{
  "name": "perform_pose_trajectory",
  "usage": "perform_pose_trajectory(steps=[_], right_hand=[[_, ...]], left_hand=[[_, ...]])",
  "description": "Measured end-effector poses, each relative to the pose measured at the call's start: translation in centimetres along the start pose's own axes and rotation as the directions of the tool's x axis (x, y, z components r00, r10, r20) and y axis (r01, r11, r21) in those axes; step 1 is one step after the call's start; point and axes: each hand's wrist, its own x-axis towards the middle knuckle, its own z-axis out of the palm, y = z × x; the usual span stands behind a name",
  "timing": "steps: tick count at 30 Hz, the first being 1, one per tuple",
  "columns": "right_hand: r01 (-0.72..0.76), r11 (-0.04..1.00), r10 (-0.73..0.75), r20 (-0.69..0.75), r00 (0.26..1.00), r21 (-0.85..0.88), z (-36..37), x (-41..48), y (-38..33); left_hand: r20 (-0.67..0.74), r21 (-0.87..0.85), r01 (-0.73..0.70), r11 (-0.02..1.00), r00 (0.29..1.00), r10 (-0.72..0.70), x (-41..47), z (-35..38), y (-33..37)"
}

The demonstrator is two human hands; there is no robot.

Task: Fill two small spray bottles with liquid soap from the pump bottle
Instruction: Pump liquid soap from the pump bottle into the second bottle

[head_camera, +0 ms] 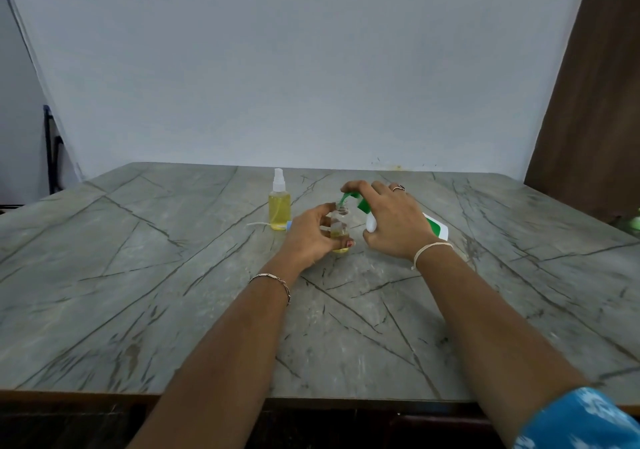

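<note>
the left hand curls its thumb and fingers round the uncapped spray bottle, which stands upright on the grey veined table near the middle; the hold looks meant to steady a light, narrow bottle so it does not tip or slide while soap goes in; a shallow layer of yellow liquid shows at its bottom, the rest clear.

the right hand grips the white and green pump bottle round its upper part, body tilted down toward the right, with fingers over the green pump head; the spout sits right at the small bottle's open mouth, probably so each press drops soap straight into the narrow neck; whether liquid is flowing now is too small to tell.

just left of the hands stands 1 capped spray bottle, yellow nearly to the shoulder, so 1 of 2 appears done; beside its base lies a loose sprayer top with its thin white tube flat on the table, likely set aside there for the bottle being filled.

judging by the level, many more presses are needed; the main risk is soap missing the neck and running down the outside.
</note>
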Motion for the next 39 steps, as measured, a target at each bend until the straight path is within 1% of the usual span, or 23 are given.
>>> perform_pose_trajectory(steps=[4,13,22,29,39], right_hand=[[-0.013,1.000,0.014,-0.011,1.000,0.017,0.24,0.13,-0.20],[0.004,0.999,-0.004,-0.006,1.000,-0.042,-0.01,-0.28,0.20],[-0.024,0.999,0.025,-0.020,0.999,0.040,0.12,0.18,-0.48],[0.001,0.999,-0.001,0.006,1.000,-0.048,-0.16,-0.28,-0.02],[-0.034,0.998,0.035,-0.011,0.999,0.054,-0.05,0.00,-0.41]], left_hand=[[-0.002,-0.003,-0.014,1.000,1.000,0.014,-0.18,-0.10,0.08],[-0.005,0.010,-0.019,1.000,1.000,0.019,-0.07,0.01,-0.07],[-0.007,0.010,-0.024,1.000,1.000,0.024,0.15,-0.07,-0.34],[-0.006,0.004,-0.014,1.000,1.000,0.014,0.18,-0.11,-0.31],[0.008,-0.004,-0.023,1.000,1.000,0.023,-0.03,-0.09,-0.24]])
